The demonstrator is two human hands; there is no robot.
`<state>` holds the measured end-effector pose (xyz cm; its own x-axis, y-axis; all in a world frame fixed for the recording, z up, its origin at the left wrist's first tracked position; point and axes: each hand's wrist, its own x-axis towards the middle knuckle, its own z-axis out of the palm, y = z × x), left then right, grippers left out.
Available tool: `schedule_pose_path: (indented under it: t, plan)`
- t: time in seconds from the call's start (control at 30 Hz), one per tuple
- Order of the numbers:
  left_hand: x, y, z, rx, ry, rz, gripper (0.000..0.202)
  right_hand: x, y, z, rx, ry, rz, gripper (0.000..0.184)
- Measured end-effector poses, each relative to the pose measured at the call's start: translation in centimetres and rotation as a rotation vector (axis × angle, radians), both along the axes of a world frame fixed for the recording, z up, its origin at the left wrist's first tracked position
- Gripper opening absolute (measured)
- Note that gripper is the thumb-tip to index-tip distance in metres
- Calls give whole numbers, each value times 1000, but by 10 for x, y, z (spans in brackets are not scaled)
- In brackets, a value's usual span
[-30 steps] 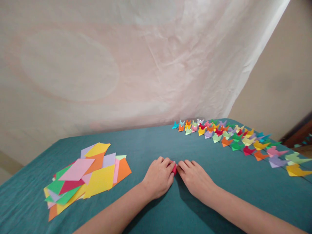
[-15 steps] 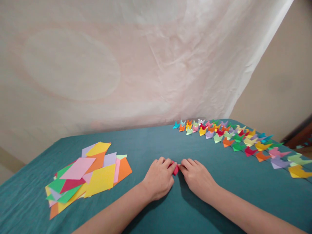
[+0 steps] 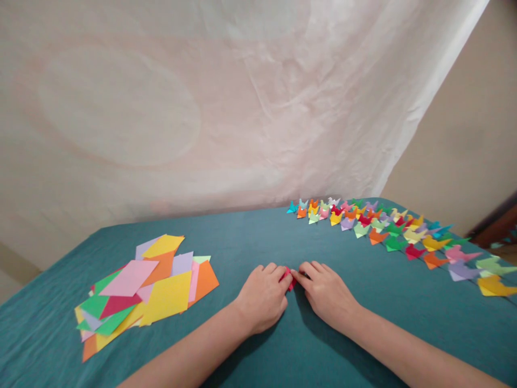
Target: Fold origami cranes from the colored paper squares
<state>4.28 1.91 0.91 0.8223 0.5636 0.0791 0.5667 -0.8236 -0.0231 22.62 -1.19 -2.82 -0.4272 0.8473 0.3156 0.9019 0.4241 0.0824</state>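
Note:
A small folded piece of red paper (image 3: 290, 284) lies on the teal cloth between my two hands, mostly covered by fingers. My left hand (image 3: 264, 296) grips it from the left, fingers curled over its edge. From the right, my right hand (image 3: 323, 291) pinches its other side with thumb and forefinger. The fingertips of both hands nearly meet over the paper. How the paper is folded underneath cannot be made out.
On the left lies a loose pile of coloured paper sheets (image 3: 167, 299). Rows of folded paper birds (image 3: 377, 236) stand along the right and back of the teal-covered table (image 3: 242, 237). A pale cloth (image 3: 226, 108) hangs behind.
My right hand has shifted slightly left, its fingertips now further over the red paper. The left hand stays almost in place. Pile and birds are unchanged.

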Motion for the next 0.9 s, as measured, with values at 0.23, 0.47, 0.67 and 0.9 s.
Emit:
schedule_pose_path:
  t: [0.23, 0.47, 0.67, 0.9]
  plan:
    - [-5, 1, 4, -26, 35, -40, 38, -1, 2, 8, -64, -32, 9, 23]
    - [-9, 2, 20, -89, 121, -95, 40, 2, 5, 12, -124, -19, 28, 25]
    - [-12, -2, 30, -149, 176, -104, 39, 2, 5, 13, -141, -32, 42, 26]
    - [-11, -4, 36, -169, 240, -88, 43, 2, 3, 12, -115, -115, 70, 27]
